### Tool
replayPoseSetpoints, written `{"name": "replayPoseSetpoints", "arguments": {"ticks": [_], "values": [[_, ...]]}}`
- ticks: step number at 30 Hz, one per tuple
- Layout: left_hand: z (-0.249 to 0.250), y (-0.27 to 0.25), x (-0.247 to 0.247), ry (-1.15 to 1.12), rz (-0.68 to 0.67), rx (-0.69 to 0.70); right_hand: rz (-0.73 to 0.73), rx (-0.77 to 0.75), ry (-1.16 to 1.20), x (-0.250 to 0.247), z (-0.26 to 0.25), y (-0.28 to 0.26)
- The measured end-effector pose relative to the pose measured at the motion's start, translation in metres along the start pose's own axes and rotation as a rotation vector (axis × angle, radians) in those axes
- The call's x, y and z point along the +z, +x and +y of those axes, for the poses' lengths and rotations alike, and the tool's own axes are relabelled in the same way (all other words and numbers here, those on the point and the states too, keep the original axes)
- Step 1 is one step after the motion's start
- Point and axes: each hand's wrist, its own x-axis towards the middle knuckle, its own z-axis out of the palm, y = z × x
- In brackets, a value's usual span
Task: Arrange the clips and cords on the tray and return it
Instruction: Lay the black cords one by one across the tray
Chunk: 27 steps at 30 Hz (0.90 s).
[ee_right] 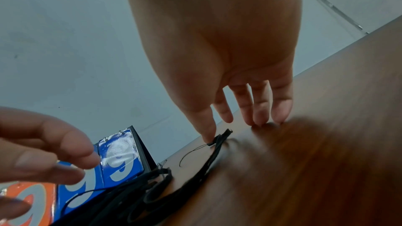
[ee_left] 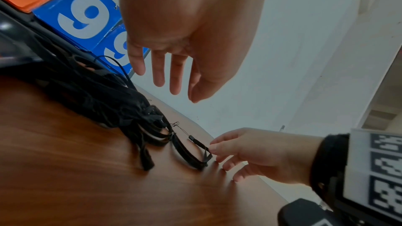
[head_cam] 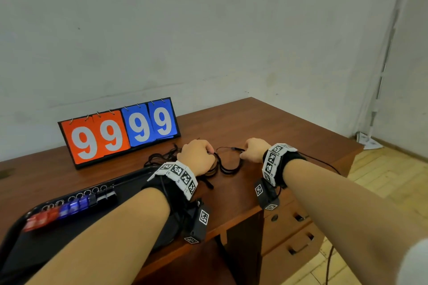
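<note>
A tangle of black cords [head_cam: 162, 157] [ee_left: 104, 102] lies on the wooden desk in front of the scoreboard. My left hand [head_cam: 203, 152] [ee_left: 169, 88] hovers just over its right end, fingers relaxed and holding nothing. One looped black cord [head_cam: 229, 169] [ee_left: 189, 154] [ee_right: 208, 161] stretches to the right of the pile. My right hand [head_cam: 243, 152] [ee_right: 214, 137] pinches that cord's end between thumb and forefinger, the other fingertips [ee_right: 280, 118] touching the desk. The black tray [head_cam: 69, 238] sits at the near left under my left forearm, with a row of red, blue and black clips [head_cam: 69, 206] on it.
An orange and blue flip scoreboard [head_cam: 120, 129] reading 99 99 stands behind the cords near the wall. The desk's right edge and its drawers [head_cam: 291, 227] are below my right wrist. A thin cable [head_cam: 324, 162] trails from my right wrist band.
</note>
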Motion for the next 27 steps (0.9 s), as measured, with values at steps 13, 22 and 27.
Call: {"name": "replayPoseSetpoints", "arguments": {"ticks": [13, 22, 27], "values": [[-0.011, 0.002, 0.000, -0.039, -0.026, 0.020, -0.101, 0.020, -0.173, 0.000, -0.025, 0.021], [0.005, -0.007, -0.010, -0.167, 0.003, 0.050, 0.085, -0.034, 0.092, -0.015, -0.019, -0.006], [0.024, -0.015, -0.013, -0.207, 0.066, 0.117, 0.258, -0.155, 0.437, -0.028, -0.006, -0.024]]}}
